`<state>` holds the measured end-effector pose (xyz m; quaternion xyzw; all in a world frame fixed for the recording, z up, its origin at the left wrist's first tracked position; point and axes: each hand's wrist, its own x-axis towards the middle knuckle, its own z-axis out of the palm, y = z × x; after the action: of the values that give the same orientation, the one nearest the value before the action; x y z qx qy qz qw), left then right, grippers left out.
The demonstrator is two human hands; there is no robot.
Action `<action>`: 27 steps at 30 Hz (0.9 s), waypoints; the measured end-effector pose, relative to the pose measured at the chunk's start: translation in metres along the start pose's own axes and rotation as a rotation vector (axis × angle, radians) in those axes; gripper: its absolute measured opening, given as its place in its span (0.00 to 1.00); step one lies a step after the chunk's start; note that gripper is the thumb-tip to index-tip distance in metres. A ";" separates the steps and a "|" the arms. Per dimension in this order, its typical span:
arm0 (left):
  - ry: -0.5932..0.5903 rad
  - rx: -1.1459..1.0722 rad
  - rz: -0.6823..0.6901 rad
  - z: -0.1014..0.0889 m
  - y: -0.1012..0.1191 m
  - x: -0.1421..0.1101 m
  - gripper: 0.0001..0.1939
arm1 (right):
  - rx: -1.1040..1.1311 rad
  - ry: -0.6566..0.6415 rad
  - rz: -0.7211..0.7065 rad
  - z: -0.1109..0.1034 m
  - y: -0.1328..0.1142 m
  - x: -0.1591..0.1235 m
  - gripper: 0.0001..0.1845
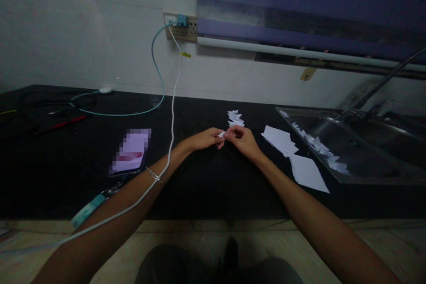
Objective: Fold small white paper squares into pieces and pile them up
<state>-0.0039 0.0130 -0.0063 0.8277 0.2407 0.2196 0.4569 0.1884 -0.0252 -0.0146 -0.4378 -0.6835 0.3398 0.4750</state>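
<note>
Between my two hands is a small folded piece of white paper (221, 134), mostly covered by fingers. My left hand (207, 138) grips it from the left, thumb and fingers pinched together. From the right, my right hand (242, 140) pinches the same paper with thumb and forefinger. Just behind the hands, a short row of folded paper pieces (235, 119) with pointed tips lies on the black countertop (213, 186). To the right of my right hand are two stacks of white paper sheets, a farther stack (278, 138) and a nearer stack (309, 172).
More folded paper pieces (319, 146) line the rim of the steel sink (362, 159) at right. A phone (131, 151) with a teal strap (89, 209) lies at left. One white cable (173, 111) crosses my left forearm from the wall socket (183, 27). A teal cable (156, 66) curves behind.
</note>
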 end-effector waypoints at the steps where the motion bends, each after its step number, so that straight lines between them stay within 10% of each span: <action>1: 0.004 0.031 0.012 0.001 -0.001 -0.001 0.17 | 0.011 -0.020 0.012 0.000 -0.001 0.000 0.14; 27: 0.366 0.258 0.022 0.010 0.018 -0.008 0.17 | 0.058 -0.090 0.031 -0.007 -0.005 0.000 0.19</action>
<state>-0.0010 -0.0067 0.0029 0.8281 0.3367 0.3387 0.2937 0.1939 -0.0271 -0.0081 -0.4184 -0.6873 0.3864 0.4509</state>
